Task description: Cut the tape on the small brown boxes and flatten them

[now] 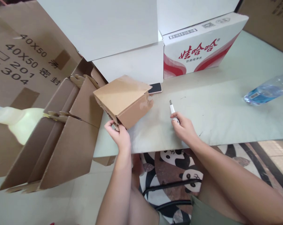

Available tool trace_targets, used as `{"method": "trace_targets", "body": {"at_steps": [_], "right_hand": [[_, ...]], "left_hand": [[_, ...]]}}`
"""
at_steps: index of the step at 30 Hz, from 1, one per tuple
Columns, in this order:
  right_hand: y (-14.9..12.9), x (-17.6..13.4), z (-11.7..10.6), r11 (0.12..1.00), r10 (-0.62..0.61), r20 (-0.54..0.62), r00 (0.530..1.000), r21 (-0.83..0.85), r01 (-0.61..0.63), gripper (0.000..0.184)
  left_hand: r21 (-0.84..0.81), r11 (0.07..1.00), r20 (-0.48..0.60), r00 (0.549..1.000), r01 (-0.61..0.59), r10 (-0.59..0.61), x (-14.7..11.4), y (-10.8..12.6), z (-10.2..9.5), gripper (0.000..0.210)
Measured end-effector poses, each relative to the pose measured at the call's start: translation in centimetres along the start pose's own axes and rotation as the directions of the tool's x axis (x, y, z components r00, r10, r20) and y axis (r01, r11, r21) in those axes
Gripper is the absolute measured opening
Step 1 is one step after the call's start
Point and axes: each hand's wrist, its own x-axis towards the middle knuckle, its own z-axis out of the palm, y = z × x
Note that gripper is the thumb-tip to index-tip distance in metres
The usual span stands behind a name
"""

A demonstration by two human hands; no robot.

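My left hand [120,135] pinches the near lower corner of a small brown cardboard box [122,93], which sits tilted on the table. The box's left edge and right end look torn and ragged. A white utility knife [172,109] is in my closed right hand [184,126], its short blade pointing away from me and to the left. The knife is apart from the box, to its right. Behind the box's right end lies a dark-screened phone [155,88], partly covered by it.
White cartons [129,62] and a red-and-white carton [202,53] stand along the back of the table [216,109]. A plastic water bottle [265,92] lies at the right. Large brown cartons [68,150] crowd the left, beyond the table edge. A panda-patterned mat [176,159] shows below.
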Motion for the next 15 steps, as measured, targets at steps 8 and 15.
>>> {"method": "trace_targets", "body": {"at_steps": [8,15], "right_hand": [[1.1,-0.9,0.7,0.907,-0.242,-0.145,0.959,0.319,0.277,0.016],[1.8,-1.0,1.4,0.772,-0.438,-0.393,0.808,0.295,0.562,0.007]], "left_hand": [[0.223,0.849,0.154,0.878,-0.479,0.454,-1.4,0.8,-0.3,0.031],[0.153,0.654,0.308,0.665,-0.741,0.681,-2.4,0.4,0.1,0.032]]}}
